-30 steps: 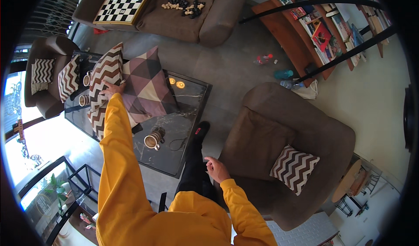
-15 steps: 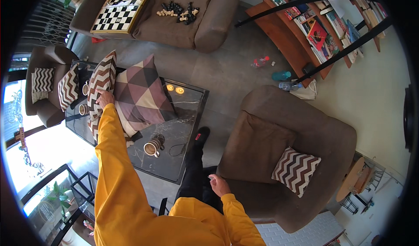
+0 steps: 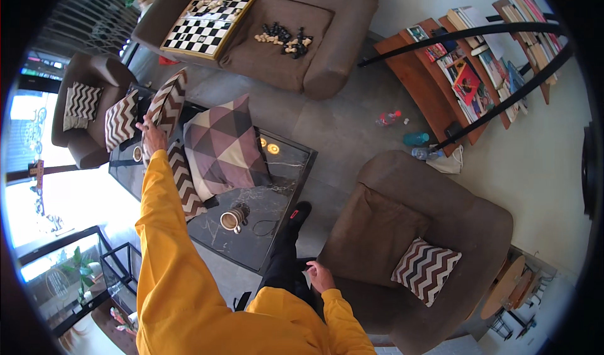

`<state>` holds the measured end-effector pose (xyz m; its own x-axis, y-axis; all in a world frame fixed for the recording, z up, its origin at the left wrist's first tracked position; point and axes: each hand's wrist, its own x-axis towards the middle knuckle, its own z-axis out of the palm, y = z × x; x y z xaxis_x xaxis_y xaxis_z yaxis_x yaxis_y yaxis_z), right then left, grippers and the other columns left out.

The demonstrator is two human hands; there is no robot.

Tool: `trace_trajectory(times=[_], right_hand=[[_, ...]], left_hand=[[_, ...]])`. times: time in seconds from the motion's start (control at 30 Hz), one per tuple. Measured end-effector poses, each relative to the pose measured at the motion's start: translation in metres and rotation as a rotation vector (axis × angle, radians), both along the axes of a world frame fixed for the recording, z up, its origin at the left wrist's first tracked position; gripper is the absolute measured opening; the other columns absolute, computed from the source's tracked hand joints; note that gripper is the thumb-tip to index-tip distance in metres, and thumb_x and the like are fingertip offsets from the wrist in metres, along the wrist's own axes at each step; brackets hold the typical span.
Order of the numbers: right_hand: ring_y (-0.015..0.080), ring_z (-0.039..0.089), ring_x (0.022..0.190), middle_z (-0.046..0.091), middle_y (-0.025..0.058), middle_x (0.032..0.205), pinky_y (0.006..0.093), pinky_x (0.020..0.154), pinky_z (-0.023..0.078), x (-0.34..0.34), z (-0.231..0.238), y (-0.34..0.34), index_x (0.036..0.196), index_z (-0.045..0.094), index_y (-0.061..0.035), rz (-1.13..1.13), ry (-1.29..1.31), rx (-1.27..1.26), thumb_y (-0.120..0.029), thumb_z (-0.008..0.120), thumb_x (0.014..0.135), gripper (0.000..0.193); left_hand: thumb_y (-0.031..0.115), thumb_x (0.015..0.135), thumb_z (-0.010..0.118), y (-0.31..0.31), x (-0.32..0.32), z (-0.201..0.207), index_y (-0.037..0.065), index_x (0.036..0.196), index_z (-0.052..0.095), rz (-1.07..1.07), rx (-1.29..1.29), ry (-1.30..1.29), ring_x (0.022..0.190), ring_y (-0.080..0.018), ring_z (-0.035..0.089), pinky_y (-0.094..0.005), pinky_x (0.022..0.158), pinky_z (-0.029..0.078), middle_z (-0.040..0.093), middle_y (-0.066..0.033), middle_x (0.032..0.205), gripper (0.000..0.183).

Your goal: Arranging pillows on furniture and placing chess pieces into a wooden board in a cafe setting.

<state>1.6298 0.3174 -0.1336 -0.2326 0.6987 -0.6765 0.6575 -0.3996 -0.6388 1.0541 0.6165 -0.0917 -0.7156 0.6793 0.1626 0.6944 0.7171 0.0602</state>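
Dark marble table (image 3: 286, 191): cushions heaped at its middle and far left. A brown-and-cream zigzag cushion (image 3: 170, 100) is seen tilted up on edge at the far side of the heap. Its lower left edge is met by the left hand (image 3: 153, 138), fingers partly spread; whether the cloth is pinched or only pressed cannot be told. A second zigzag cushion (image 3: 183, 182) is set lower, nearer the body, partly covered by a large triangle-patterned cushion (image 3: 228, 146) in mauve, grey and cream.

The right hand (image 3: 321, 277) is held low beside the thigh, near the front of a brown armchair (image 3: 384, 229), fingers loosely curled; whether anything small is held cannot be told. A zigzag cushion is propped on that chair's seat, at the inner side of the arm.

On the table, a striped mug (image 3: 232, 220) is placed near the close edge, a thin looped cord (image 3: 263, 228) just beside it. Two lit candles (image 3: 272, 148) are partly bordered by the triangle cushion. Another mug (image 3: 137, 153) is seen left of the left hand.

Across the floor, a chessboard (image 3: 201, 34) and loose chess pieces (image 3: 286, 41) are laid on a brown sofa (image 3: 336, 56).
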Motion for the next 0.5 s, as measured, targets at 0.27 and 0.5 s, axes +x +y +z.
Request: trace_trajectory(times=[0.27, 0.5], right_hand=[[0.0217, 0.063, 0.071, 0.064, 0.0115, 0.090, 0.0301, 0.070, 0.050, -0.010, 0.035, 0.029, 0.125, 0.048, -0.0099, -0.131, 0.080, 0.048, -0.005, 0.052, 0.084, 0.041], [0.0167, 0.063, 0.080, 0.061, 0.0115, 0.100, 0.0268, 0.070, 0.049, -0.031, 0.098, 0.105, 0.136, 0.037, -0.0105, -0.290, 0.278, 0.133, -0.014, 0.053, 0.090, 0.049]], left_hand=[[0.008, 0.083, 0.048, -0.006, 0.065, 0.079, 0.008, 0.141, 0.030, -0.325, 0.134, -0.078, 0.120, -0.0362, 0.047, -0.0397, 0.098, 0.040, 0.037, -0.0194, 0.140, 0.061], [-0.001, 0.078, 0.052, -0.026, 0.187, 0.142, 0.009, 0.138, 0.035, -0.705, 0.347, -0.455, 0.119, -0.0374, 0.046, -0.0390, 0.099, 0.040, 0.043, -0.0200, 0.135, 0.063]])
